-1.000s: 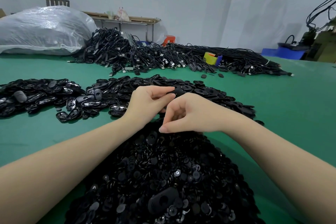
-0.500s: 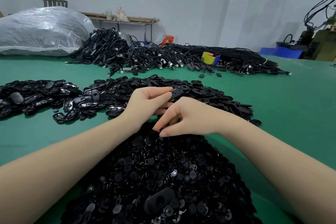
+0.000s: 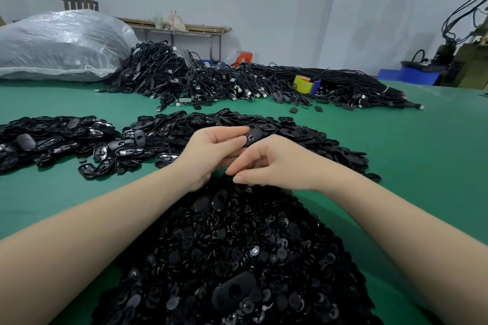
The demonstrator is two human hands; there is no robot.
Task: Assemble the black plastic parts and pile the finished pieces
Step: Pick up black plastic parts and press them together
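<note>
A green table (image 3: 422,155) is sitting before a pale wall, heaped with black parts and cables (image 3: 237,82). The left hand (image 3: 208,150) is pinching an oval black piece (image 3: 252,136) at its fingertips. The right hand (image 3: 274,166), fingers curled, is touching beneath it; its contents are hidden.

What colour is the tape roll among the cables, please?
Yellow, on a blue holder: tape roll, head view.

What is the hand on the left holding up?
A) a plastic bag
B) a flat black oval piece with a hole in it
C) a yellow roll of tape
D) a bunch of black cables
B: the left hand pinches a flat black oval piece with a hole at its fingertips, above the near pile of small black parts.
</note>
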